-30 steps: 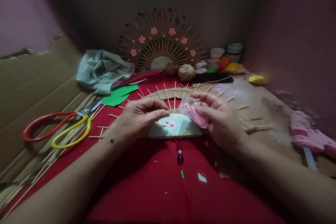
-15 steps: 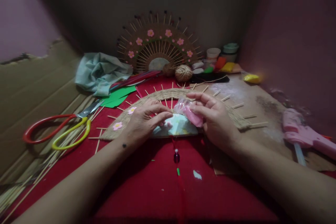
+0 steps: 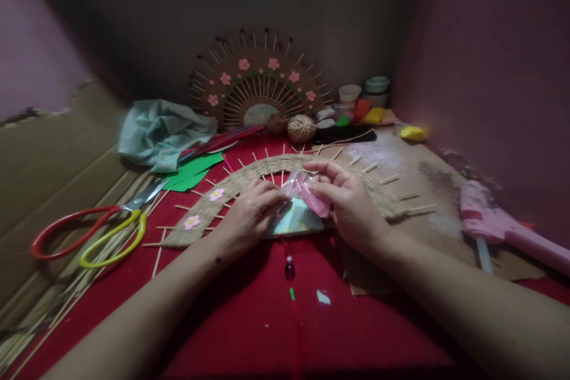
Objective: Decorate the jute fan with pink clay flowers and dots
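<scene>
Between my hands is a clear plastic bag with pink clay (image 3: pixel 318 203) in it. My right hand (image 3: pixel 345 196) grips the bag from the right, thumb against the clay. My left hand (image 3: pixel 255 211) pinches the bag's loose clear end with fingers and thumb pressed together. Beneath both hands lies a woven twine fan (image 3: pixel 267 165) with thin sticks poking out along its arc. Two pink flowers (image 3: pixel 217 195) sit on its left side. A pale blue patterned half-round piece (image 3: pixel 294 221) forms its base, partly hidden by my hands. A beaded red cord (image 3: pixel 289 270) hangs from the base.
Scissors (image 3: pixel 129 211) lie at left beside thin sticks (image 3: pixel 71 294) and green sheets (image 3: pixel 191 172). A finished-looking flowered fan (image 3: pixel 262 80) stands behind a twine ball (image 3: pixel 301 128). Coloured clay packs (image 3: pixel 375 116) line the back right. A pink glue gun (image 3: pixel 485 214) rests on cardboard at right.
My left hand has moved onto the bag's clear end, its fingers now closed there. My right hand still grips the bag. The whole view has shifted slightly.
</scene>
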Motion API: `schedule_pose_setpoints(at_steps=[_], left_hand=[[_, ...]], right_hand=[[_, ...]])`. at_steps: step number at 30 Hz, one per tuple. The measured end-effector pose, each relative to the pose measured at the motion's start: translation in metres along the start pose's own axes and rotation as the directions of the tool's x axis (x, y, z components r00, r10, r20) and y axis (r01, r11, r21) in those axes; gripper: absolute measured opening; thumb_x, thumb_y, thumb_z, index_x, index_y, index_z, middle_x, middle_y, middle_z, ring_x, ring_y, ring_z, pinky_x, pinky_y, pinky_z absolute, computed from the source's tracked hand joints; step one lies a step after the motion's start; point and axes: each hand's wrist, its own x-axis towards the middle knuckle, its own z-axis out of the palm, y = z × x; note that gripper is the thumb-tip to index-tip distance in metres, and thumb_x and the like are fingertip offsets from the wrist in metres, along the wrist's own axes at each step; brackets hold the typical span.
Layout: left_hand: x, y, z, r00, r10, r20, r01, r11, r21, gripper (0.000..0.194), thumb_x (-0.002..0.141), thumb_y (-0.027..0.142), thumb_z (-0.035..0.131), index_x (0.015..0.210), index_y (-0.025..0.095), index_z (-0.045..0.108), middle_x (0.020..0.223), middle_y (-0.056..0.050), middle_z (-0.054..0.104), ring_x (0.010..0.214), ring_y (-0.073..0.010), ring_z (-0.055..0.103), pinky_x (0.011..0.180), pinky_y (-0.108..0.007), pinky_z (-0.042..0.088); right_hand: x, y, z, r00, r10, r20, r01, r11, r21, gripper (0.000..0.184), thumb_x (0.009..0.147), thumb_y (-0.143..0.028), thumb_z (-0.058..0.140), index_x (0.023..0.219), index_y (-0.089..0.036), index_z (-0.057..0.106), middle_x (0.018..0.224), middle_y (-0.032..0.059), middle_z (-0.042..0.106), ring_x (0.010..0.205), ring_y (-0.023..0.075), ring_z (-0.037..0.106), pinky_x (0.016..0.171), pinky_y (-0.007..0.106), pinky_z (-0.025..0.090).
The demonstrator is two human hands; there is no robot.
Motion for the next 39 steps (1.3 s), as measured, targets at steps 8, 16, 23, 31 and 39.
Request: schedule_pose_setpoints(at_steps=[8, 16, 23, 31, 39], left_hand=[[0.0, -0.001, 0.003, 1.0, -0.023, -0.011, 0.023, 1.0, 0.003, 0.021, 0.092, 0.022, 0.044, 0.085, 0.018, 0.063, 0.081, -0.004, 0.06, 0.079, -0.0157, 0.05, 0.073, -0.03, 0.044], [0.0, 0.001, -0.004, 0.989, -0.147, 0.015, 0.147, 0.986, -0.076, 0.02, 0.092, 0.024, 0.046, 0.086, 0.018, 0.064, 0.085, -0.005, 0.064, 0.083, -0.0175, 0.055, 0.076, -0.031, 0.044], [-0.008, 0.013, -0.018, 0.892, -0.404, -0.201, 0.296, 0.86, -0.416, 0.013, 0.087, 0.029, 0.058, 0.094, 0.02, 0.065, 0.092, -0.002, 0.066, 0.087, -0.0148, 0.06, 0.081, -0.029, 0.046], [-0.007, 0.018, -0.027, 0.931, -0.36, -0.055, 0.304, 0.852, -0.426, 0.011, 0.084, 0.028, 0.062, 0.087, 0.019, 0.067, 0.086, -0.002, 0.067, 0.081, -0.0137, 0.061, 0.075, -0.026, 0.047], [-0.005, 0.013, -0.025, 0.907, -0.415, 0.071, 0.397, 0.789, -0.469, 0.014, 0.078, 0.028, 0.063, 0.085, 0.018, 0.071, 0.081, -0.004, 0.07, 0.072, -0.0145, 0.061, 0.06, -0.025, 0.047]], right_hand=[[0.0, -0.001, 0.0, 1.0, 0.002, 0.005, -0.002, 1.0, -0.03, 0.028, 0.067, -0.016, 0.063, 0.095, -0.017, 0.059, 0.056, -0.007, 0.051, 0.045, 0.0056, 0.037, 0.044, 0.022, 0.026], [-0.001, 0.0, -0.001, 1.0, -0.001, 0.007, 0.001, 0.999, -0.044, 0.028, 0.067, -0.017, 0.063, 0.095, -0.017, 0.06, 0.054, -0.0074, 0.049, 0.044, 0.0061, 0.036, 0.044, 0.023, 0.025], [-0.004, -0.001, 0.002, 0.994, 0.001, 0.111, 0.012, 0.993, -0.117, 0.027, 0.068, -0.016, 0.062, 0.095, -0.017, 0.059, 0.059, -0.0062, 0.053, 0.045, 0.0063, 0.038, 0.043, 0.023, 0.027], [-0.007, 0.004, 0.002, 0.98, -0.025, 0.199, 0.065, 0.978, -0.198, 0.026, 0.074, -0.017, 0.058, 0.1, -0.021, 0.055, 0.071, -0.0035, 0.056, 0.051, 0.0076, 0.042, 0.045, 0.024, 0.031], [-0.01, 0.01, 0.0, 0.959, -0.075, 0.272, 0.172, 0.921, -0.35, 0.032, 0.08, -0.017, 0.055, 0.111, -0.02, 0.054, 0.077, -0.0006, 0.057, 0.059, 0.0096, 0.045, 0.049, 0.024, 0.034]])
